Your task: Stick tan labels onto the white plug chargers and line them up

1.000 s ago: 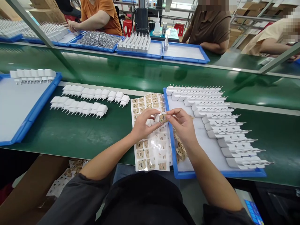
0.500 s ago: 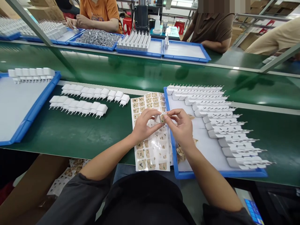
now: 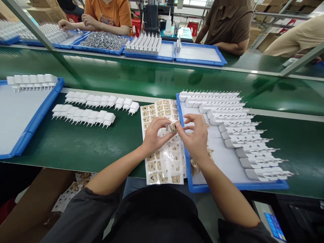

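Observation:
My left hand (image 3: 155, 136) pinches a small white plug adapter (image 3: 173, 126) above the sticker sheets. A tan sticker with a dark slot covers the adapter face toward me. My right hand (image 3: 196, 138) has its thumb at the right edge of that face, its index and other fingers spread and clear of the adapter. Under my hands lie sheets of tan stickers (image 3: 152, 166), some spots bare. Loose tan peeled pieces (image 3: 194, 167) lie below my right wrist, in the blue-rimmed tray (image 3: 238, 186).
Rows of white adapters (image 3: 240, 138) fill the right tray's far side. Two more rows (image 3: 83, 114) lie on the green bench at left, beside another blue tray (image 3: 37, 125). Across a green divider, trays hold metal parts (image 3: 105, 42) and upright adapters (image 3: 144, 45); two people sit there.
My right index finger has lifted off the adapter and the fingers have spread, with the thumb still at its face. Across the bench, the orange-shirted person's hand has reached left over the adapters.

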A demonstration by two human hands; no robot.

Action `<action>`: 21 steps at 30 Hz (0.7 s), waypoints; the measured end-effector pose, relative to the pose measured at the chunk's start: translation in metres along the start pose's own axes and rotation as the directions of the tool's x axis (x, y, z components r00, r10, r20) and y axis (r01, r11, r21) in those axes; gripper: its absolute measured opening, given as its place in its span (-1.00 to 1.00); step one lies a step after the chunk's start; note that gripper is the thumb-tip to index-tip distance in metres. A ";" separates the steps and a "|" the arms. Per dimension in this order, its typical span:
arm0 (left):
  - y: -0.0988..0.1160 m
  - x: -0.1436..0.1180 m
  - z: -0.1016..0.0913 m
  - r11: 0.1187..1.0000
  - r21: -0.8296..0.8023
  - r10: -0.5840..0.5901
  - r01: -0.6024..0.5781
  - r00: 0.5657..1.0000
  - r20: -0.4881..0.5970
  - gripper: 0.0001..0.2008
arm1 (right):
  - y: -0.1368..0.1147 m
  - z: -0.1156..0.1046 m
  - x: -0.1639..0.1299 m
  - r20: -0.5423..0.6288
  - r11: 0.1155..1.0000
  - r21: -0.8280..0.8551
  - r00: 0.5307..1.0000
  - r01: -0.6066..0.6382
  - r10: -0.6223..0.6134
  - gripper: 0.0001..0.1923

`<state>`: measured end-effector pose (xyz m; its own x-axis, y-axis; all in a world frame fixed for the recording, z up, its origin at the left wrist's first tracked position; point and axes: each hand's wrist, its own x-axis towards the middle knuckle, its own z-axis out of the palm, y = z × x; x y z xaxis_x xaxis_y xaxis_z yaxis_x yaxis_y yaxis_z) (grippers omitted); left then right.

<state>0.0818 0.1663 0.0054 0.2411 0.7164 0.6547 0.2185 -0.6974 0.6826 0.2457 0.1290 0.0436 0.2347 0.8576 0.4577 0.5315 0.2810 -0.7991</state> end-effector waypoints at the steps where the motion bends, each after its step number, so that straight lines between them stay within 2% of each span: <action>1: 0.000 0.000 0.000 1.000 -0.015 0.000 0.000 1.000 -0.013 -0.69 | 0.002 -0.002 0.002 0.001 0.998 0.030 0.999 -0.047 0.047 -0.75; 4: -0.001 -0.001 0.001 0.999 -0.042 0.026 -0.028 0.999 -0.042 -0.66 | 0.006 -0.004 0.006 0.141 0.947 0.245 0.974 -0.209 0.179 -0.77; 6: -0.002 0.000 0.003 0.997 -0.034 0.062 -0.065 0.996 -0.065 -0.66 | 0.006 -0.001 0.006 0.270 0.878 0.386 0.944 -0.284 0.187 -0.80; 8: -0.003 0.000 0.004 0.994 -0.005 0.107 -0.108 0.990 -0.089 -0.67 | 0.006 0.003 0.004 0.331 0.820 0.470 0.926 -0.327 0.180 -0.81; 14: -0.007 0.000 0.005 0.963 0.131 0.247 -0.235 0.965 -0.091 -0.68 | 0.006 0.014 -0.001 0.306 0.730 0.586 0.930 -0.353 0.204 -0.92; 21: -0.010 -0.001 0.005 0.961 0.099 0.265 -0.256 0.961 -0.084 -0.64 | 0.006 0.011 0.003 0.320 0.683 0.603 0.909 -0.413 0.268 -0.93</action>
<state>0.0837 0.1726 -0.0034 0.2104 0.5054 0.8369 0.2418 -0.8563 0.4563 0.2408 0.1375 0.0360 0.0956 0.9924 0.0771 -0.2248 0.0970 -0.9696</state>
